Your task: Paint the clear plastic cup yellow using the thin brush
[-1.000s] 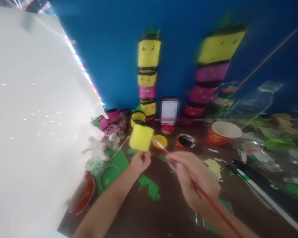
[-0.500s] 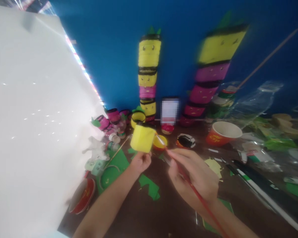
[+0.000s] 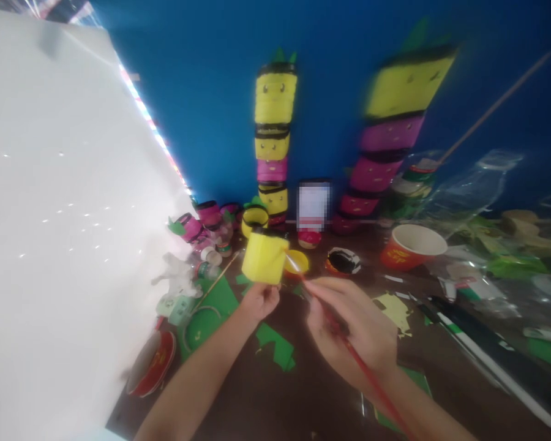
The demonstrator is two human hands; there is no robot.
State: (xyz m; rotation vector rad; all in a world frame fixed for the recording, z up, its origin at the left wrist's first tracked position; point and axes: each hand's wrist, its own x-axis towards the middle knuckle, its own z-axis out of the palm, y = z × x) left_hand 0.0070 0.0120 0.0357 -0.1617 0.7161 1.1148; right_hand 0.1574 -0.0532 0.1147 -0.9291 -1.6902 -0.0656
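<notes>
My left hand (image 3: 261, 301) is closed under a yellow painted cup (image 3: 264, 257) with a dark rim and holds it up above the table. Between the fingers of my right hand (image 3: 353, 327) is a red-handled paintbrush (image 3: 367, 370). The brush tip meets the cup's right side, or lies very close to it. Just behind the brush sits a small tub of yellow paint (image 3: 297, 262). To the right of that is a tub of black paint (image 3: 343, 262).
Stacks of yellow and magenta cups with faces (image 3: 276, 101) stand by the blue wall. A red paper cup (image 3: 411, 248), a clear bottle (image 3: 472, 190) and black-handled tools (image 3: 491, 349) lie right. Green paper scraps (image 3: 275, 346) and a red bowl (image 3: 152, 364) are left and front.
My right hand and the paintbrush have shifted slightly left. The cup in my left hand has turned or moved a little; the other things stay put.
</notes>
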